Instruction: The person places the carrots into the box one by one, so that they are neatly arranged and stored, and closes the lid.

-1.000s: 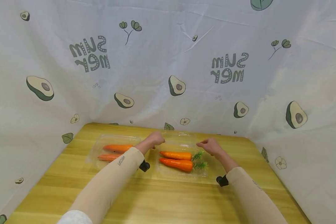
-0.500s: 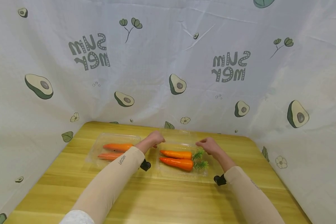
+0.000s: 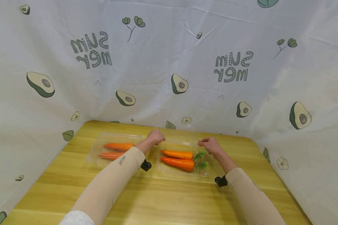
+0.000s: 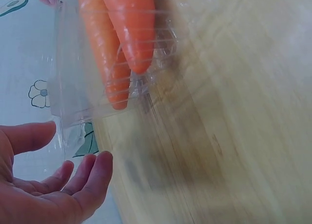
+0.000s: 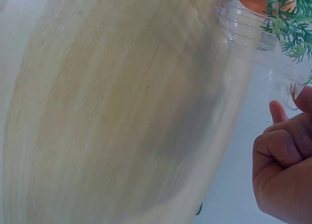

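Observation:
Two orange carrots (image 3: pixel 178 163) with green tops (image 3: pixel 202 165) lie in a clear plastic clamshell box (image 3: pixel 183 175) at mid-table, its clear lid (image 3: pixel 183 135) raised at the back. My left hand (image 3: pixel 155 136) is at the box's back left corner. In the left wrist view, its thumb (image 4: pixel 34 136) is at the plastic edge and its loosely bent fingers (image 4: pixel 95 180) stand apart from the thumb. At the back right corner, my right hand (image 3: pixel 210 145) pinches the lid's edge between thumb and forefinger, other fingers (image 5: pixel 282 146) curled.
To the left sits a second clear plastic box (image 3: pixel 112 136) holding orange carrots (image 3: pixel 119 147), partly hidden by my left sleeve (image 3: pixel 115 178). The wooden table (image 3: pixel 169 200) meets a white printed curtain (image 3: pixel 157 78) behind and at both sides.
The lid at the back of the middle box has tilted upward. Both hands have stayed nearly in place at its corners. The carrots have not moved.

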Motion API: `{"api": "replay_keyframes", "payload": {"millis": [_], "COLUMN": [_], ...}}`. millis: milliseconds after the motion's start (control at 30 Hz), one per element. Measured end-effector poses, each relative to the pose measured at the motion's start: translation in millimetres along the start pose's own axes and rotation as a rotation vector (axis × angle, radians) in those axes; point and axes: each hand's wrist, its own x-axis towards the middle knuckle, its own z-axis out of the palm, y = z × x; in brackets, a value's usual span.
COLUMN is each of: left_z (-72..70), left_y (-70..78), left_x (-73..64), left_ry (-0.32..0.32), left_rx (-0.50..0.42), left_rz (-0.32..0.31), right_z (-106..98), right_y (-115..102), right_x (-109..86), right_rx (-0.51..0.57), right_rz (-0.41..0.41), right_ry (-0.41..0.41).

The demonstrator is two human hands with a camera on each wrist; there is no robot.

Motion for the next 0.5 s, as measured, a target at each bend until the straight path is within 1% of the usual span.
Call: {"api": "replay_keyframes", "payload": {"millis": [100, 167, 267, 333, 400, 500], "left_z": [0.8, 0.6, -0.7, -1.3, -2.0, -3.1], "left_y": [-0.6, -1.3, -1.8, -1.8, -1.3, -0.3], "left_x": [1.7, 1.7, -0.2, -1.2, -2.4, -4.8], "left_ry": [0.054, 0.095, 0.145, 0.170, 0.181, 0.197], "left_rx": [0.033, 0.035, 0.011, -0.025, -0.059, -0.086], "left_rz": [0.032, 0.045, 0.046, 0.047, 0.051, 0.057], "right_z": [0.1, 0.2, -0.7, -1.7, -3.2, -5.1], "right_y": [0.2, -0.6, -2.9, -4.6, -5.5, -5.9], "right_x": [-0.3, -1.3, -3.6, -5.2, -6.1, -6.2], "right_rx": [0.005, 0.004, 0.011, 0.029, 0.050, 0.080], "right_rz": [0.000, -0.004, -0.006, -0.007, -0.012, -0.011], "right_ry": [0.023, 0.037, 0.048, 0.053, 0.051, 0.045]}}
